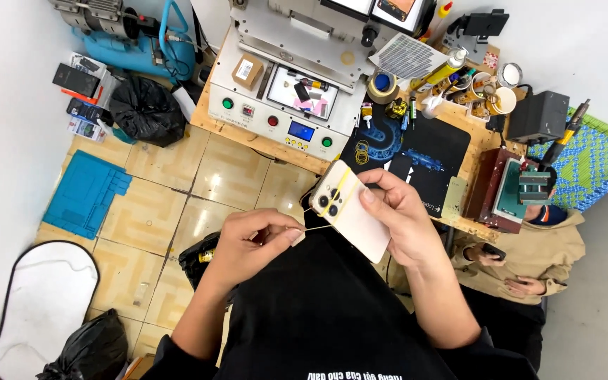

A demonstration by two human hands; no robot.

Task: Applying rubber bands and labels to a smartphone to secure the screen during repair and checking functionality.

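Single head view, looking steeply down from above, close over hands, workbench [276,144] ahead

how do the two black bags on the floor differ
The upper black bag sits whole in view beside the wooden bench and looks full and rounded. The lower black bag is cut off by the frame's bottom edge, next to a white oval board. Both are glossy, crumpled black plastic.

Open room is left over the tiled floor [177,190] on the left; ahead, passage is blocked by the crowded table [297,156] and its machine [283,91].
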